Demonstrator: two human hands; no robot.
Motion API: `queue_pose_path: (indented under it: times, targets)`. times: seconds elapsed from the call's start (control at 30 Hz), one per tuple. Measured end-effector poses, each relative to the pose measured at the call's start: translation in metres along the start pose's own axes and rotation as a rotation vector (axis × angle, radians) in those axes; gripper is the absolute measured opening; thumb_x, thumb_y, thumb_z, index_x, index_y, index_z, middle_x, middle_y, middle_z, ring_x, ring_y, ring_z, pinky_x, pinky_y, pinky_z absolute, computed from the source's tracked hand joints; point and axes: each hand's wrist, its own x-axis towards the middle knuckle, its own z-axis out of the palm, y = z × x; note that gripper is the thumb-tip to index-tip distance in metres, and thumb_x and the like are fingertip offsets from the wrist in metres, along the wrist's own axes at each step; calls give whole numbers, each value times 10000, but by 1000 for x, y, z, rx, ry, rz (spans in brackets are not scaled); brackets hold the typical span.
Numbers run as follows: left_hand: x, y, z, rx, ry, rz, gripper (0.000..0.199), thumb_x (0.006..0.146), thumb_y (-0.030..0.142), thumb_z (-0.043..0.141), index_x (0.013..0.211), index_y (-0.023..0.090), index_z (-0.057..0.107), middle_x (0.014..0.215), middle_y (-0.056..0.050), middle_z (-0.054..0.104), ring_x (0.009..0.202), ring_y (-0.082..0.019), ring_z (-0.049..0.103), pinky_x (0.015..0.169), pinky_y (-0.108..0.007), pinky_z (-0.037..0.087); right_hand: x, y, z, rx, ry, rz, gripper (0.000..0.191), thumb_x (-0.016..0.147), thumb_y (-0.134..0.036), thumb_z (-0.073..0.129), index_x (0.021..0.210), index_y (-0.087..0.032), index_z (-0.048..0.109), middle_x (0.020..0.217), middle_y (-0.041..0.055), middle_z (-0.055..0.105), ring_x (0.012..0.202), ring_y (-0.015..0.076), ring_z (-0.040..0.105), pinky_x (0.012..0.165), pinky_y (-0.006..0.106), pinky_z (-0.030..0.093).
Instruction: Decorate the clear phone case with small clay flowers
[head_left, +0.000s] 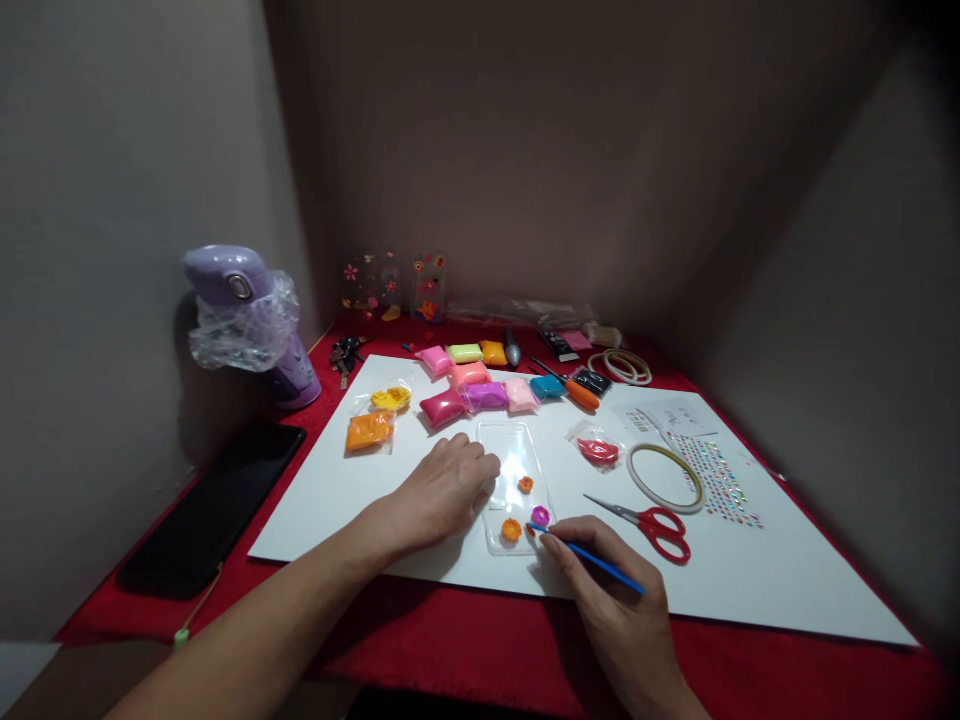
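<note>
A clear phone case (517, 450) lies on the white board, bearing two orange clay flowers (511, 530), a magenta clay flower (540, 515) and a small orange-red clay piece (530, 530). My right hand (619, 590) is closed around a thin blue modelling tool (600, 565). The tool's tip is at the small piece, beside the magenta flower. Against the left edge of the case rests my left hand (454, 485), its fingers curled; whatever is under them is hidden.
Several colored clay packets (487, 396) lie behind the case, with an orange-handled tool (581, 395) beside them. Red scissors (660, 530), tape rolls (666, 478) and gem stickers (716, 480) lie rightward. A purple bottle (292, 375) and black phone (214, 510) are left.
</note>
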Motion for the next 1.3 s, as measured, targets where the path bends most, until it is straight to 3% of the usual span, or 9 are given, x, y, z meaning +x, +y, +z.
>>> queue_pose_path:
  times: [0.47,0.67,1.3]
  targets:
    - [1,1,0,20,-11,-8,128,879,131,436,844,154,556,861,-58,579,811,-187,466,724,-315,387,0,0,1,-2,-49,-61,85,861,-277,600,826,-212,641,774,4,635,705,153,591,630,225,465]
    - [0,0,0,26,-10,-12,124,876,134,437,854,162,555,872,-57,583,817,-191,467,723,-320,385,-1,0,0,5,8,-16,106,847,-300,623,788,-213,624,699,-14,602,631,133,551,568,208,448]
    - [1,0,0,22,-6,-10,127,876,132,438,846,161,558,860,-59,583,820,-192,469,730,-318,395,-2,0,1,7,4,10,146,842,-321,620,755,-203,626,681,-5,607,629,142,549,566,213,446]
